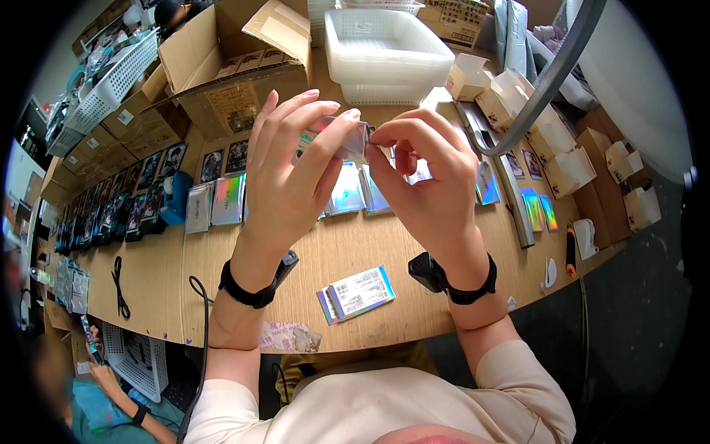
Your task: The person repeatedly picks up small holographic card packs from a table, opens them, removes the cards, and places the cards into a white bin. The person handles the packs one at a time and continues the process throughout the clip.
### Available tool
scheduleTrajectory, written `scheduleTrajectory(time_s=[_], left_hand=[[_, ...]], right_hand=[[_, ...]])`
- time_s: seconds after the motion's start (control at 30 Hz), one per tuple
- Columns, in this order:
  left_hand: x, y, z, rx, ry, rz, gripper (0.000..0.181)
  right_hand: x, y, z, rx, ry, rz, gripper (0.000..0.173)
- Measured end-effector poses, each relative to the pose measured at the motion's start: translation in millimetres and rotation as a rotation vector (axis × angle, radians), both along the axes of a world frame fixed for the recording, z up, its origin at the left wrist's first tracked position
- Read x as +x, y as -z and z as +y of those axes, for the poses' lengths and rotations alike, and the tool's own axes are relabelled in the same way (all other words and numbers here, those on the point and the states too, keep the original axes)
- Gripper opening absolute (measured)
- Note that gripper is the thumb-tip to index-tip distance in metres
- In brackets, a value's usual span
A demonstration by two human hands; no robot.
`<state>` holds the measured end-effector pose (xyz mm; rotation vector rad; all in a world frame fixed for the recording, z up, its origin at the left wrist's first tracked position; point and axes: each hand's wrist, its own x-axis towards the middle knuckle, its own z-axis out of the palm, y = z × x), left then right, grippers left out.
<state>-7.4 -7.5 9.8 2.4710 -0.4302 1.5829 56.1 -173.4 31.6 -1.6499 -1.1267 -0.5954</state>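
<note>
My left hand holds a small clear plastic sleeve or packet above the wooden table, its fingers curled round the far side. The thumb and forefinger of my right hand pinch the packet's right edge. What lies inside the packet is mostly hidden by my fingers. Below my hands, a small stack of printed cards with shiny holographic edges rests on the table. Beyond it, a row of holographic card packs runs across the table, partly covered by my hands.
An open cardboard box and stacked white plastic baskets stand at the back. Rows of dark photo cards and a blue tape dispenser lie left. Right are a metal rail, small open boxes and an orange cutter. Another person sits lower left.
</note>
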Motion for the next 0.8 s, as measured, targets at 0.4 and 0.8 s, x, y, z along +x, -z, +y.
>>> scheduleTrajectory(time_s=[0.4, 0.8], left_hand=[[0, 1, 2, 0.002, -0.024, 0.060, 0.053], [0, 1, 12, -0.119, -0.054, 0.005, 0.051]], right_hand=[[1, 5, 2, -0.070, 0.003, 0.018, 0.007], [-1, -4, 2, 0.080, -0.066, 0.029, 0.009]])
